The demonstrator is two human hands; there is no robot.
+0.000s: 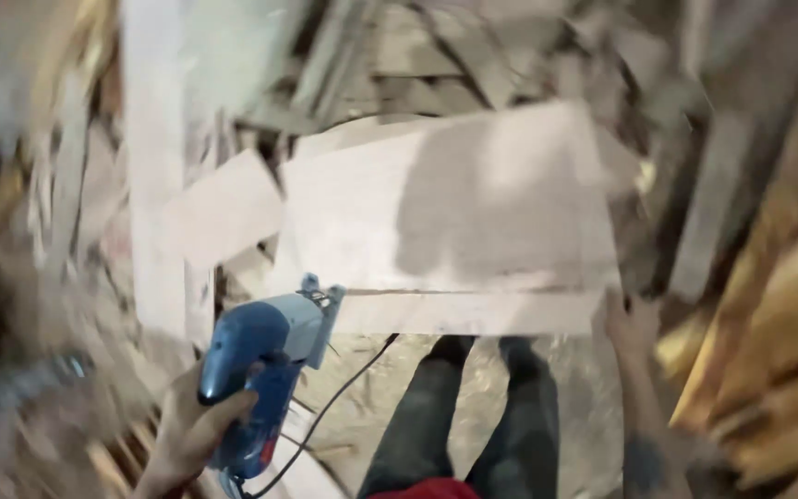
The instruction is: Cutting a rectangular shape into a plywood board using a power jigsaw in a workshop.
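Two hands are at work over one pale board. The left hand (194,427) is wrapped tight around the rear handle of a blue power saw (265,365), fingers curled over the top of the grip and the thumb side tucked beneath, so nothing of the palm shows. The saw points up and away from the person, its grey metal front shoe meeting the near left edge of a large light plywood sheet (445,222). A dark cord (325,411) runs from the tool's rear down toward the lower edge of the view.

The right hand (630,323) lies on the near right corner of the same sheet, fingers spread somewhat and pressed flat on the wood rather than closed around it; motion blur hides the exact finger positions. A thin cut line (473,292) runs across the sheet from beside the saw's shoe toward that hand, with a narrow strip of board on the near side of it.

Below the sheet, between the two arms, stand the person's dark trouser legs (473,416) on a floor littered with sawdust. Around everything lie blurred heaps of wood offcuts (768,305), and a tall pale plank (154,166) rises at the left.
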